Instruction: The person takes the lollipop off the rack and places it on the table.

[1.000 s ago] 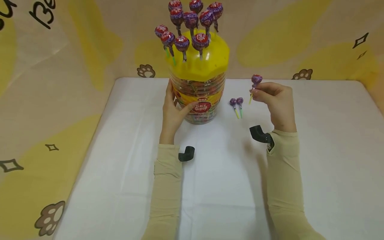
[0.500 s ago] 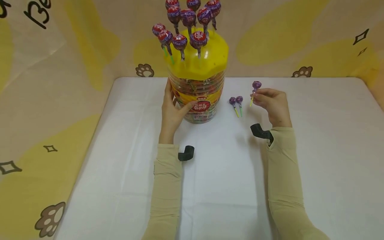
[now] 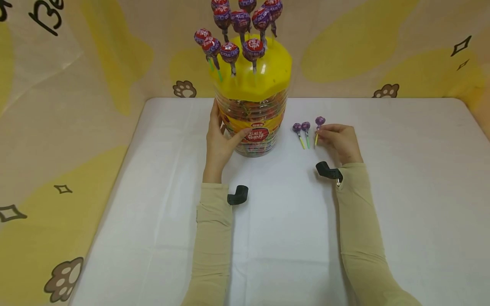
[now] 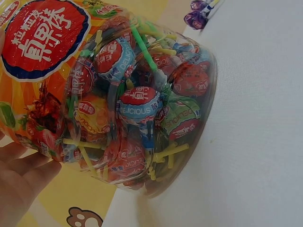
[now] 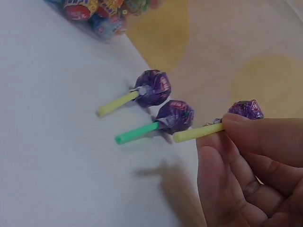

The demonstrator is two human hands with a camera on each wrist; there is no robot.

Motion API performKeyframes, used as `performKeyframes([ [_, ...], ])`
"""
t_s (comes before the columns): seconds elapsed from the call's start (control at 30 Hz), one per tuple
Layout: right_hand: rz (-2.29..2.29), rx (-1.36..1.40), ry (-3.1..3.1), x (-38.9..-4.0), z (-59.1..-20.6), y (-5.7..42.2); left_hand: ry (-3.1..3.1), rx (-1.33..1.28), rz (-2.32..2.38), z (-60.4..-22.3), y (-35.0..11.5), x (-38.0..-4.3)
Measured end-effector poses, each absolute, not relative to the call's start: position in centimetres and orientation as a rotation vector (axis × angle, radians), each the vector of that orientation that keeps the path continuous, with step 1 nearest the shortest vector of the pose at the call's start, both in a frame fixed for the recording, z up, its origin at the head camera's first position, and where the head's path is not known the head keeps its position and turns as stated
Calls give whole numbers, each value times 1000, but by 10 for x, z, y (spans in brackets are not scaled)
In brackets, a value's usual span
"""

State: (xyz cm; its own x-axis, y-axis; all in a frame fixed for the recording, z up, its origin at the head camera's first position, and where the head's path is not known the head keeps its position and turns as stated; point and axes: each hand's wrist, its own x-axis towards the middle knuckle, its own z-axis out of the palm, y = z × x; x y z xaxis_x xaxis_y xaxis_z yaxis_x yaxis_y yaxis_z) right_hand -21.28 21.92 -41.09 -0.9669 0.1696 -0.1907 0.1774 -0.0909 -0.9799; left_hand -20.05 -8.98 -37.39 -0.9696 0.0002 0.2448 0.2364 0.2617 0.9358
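My right hand (image 3: 342,141) pinches a purple-wrapped lollipop (image 3: 320,121) by its yellow stick, low at the white tabletop. In the right wrist view thumb and forefinger hold that yellow stick (image 5: 196,133), the candy end partly hidden behind the thumb. Just left of it lie two more purple lollipops, one with a yellow stick (image 3: 297,128) and one with a green stick (image 3: 305,126). My left hand (image 3: 221,142) grips the side of a clear candy jar (image 3: 264,111), thumb across its front label. Wrapped lollipops show through the jar wall in the left wrist view.
Several purple-and-red lollipops (image 3: 254,49) stand upright in the jar's yellow lid (image 3: 276,75). A white cloth (image 3: 283,229) covers the table, with a patterned yellow-and-beige backdrop (image 3: 337,46) behind and at the sides.
My right hand has come down and left with the lollipop, from above the table to beside the two lying lollipops. The left hand stays on the jar.
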Motion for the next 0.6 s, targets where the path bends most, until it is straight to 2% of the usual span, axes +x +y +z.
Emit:
performKeyframes([
  [0.6, -2237, 449, 2099, -221, -425, 218, -2326, -227, -1781, -374, -90, -200],
])
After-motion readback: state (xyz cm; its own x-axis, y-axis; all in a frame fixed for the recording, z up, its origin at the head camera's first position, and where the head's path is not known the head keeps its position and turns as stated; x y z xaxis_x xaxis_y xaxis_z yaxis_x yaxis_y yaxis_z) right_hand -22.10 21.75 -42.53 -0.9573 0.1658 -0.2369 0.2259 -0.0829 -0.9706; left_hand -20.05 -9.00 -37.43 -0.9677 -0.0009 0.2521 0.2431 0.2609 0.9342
